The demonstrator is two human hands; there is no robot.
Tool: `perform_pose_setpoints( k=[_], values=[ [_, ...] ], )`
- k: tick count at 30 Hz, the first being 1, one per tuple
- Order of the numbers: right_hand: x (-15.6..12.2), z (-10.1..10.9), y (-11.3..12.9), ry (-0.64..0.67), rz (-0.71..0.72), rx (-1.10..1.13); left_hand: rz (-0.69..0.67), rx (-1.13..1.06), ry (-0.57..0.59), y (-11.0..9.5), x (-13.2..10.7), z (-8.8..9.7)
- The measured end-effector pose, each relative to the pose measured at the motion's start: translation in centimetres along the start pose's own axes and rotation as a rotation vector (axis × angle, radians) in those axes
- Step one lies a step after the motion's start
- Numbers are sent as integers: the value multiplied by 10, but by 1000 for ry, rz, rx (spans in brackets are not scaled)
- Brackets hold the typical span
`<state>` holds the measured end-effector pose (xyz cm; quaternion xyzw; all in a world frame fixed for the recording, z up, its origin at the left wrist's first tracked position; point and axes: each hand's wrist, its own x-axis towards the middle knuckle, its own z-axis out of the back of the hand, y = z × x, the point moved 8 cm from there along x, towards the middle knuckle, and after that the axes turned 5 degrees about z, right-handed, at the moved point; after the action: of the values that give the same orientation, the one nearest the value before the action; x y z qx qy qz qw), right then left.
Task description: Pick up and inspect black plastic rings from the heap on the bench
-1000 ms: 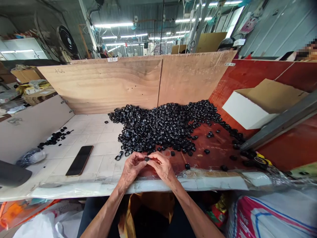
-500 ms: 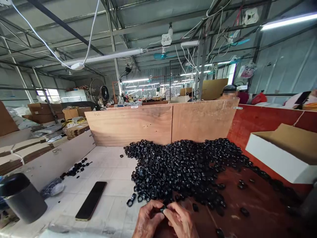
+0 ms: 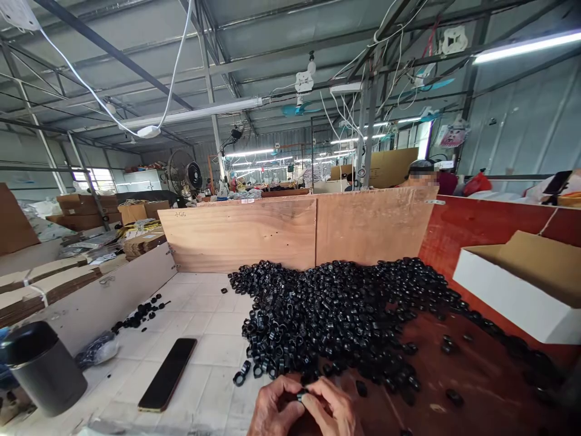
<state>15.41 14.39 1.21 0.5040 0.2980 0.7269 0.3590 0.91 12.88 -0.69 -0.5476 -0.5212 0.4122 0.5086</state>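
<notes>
At the bottom centre my left hand [image 3: 275, 407] and my right hand [image 3: 330, 407] meet, fingertips and thumbs closed around one small black ring-shaped part [image 3: 301, 395]. Much of that part is hidden by the fingers. Just beyond them spreads a large heap of shiny black ring-shaped parts [image 3: 313, 315], reaching back to the wooden board. A few loose rings lie at the heap's near left edge, and others lie scattered on the dark red surface to the right.
A phone [image 3: 167, 374] lies on the white sheeting left of my hands. Beyond it stand a dark lidded container [image 3: 45, 375] and a small group of black bits [image 3: 141, 315]. A wooden board [image 3: 245, 236] closes the back. An open white carton [image 3: 508, 290] stands at right.
Both hands stay together around the small black part, with the fingers slightly shifted. The whole view has moved a little, so the table appears slightly lower.
</notes>
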Motion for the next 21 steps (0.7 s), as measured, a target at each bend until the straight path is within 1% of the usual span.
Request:
perform_pose_setpoints(
  k=[2,4,6,8,9,11,13,17,21],
  values=[
    [-1,-3,-6,9,1,-50,-38,49,-12,4,1,3],
    [-2,-6,-9,24,37,-97,-56,67,-20,8,3,7],
    [-3,-6,-12,-4,21,-121,-58,65,-26,10,4,10],
    [-6,-4,-14,-64,-14,-106,-54,67,-17,8,4,10],
    [-7,-3,-13,-79,-16,-89,-52,70,-6,6,4,9],
    [-7,-6,-9,-53,11,-63,-39,83,7,3,3,8],
    [-5,-7,-6,-30,24,-80,-28,102,-17,1,2,9],
    [-2,-2,-4,-58,-2,-92,-8,103,-66,-2,2,11],
    [1,-4,5,-20,37,-39,17,121,-50,-8,1,9]
  ],
)
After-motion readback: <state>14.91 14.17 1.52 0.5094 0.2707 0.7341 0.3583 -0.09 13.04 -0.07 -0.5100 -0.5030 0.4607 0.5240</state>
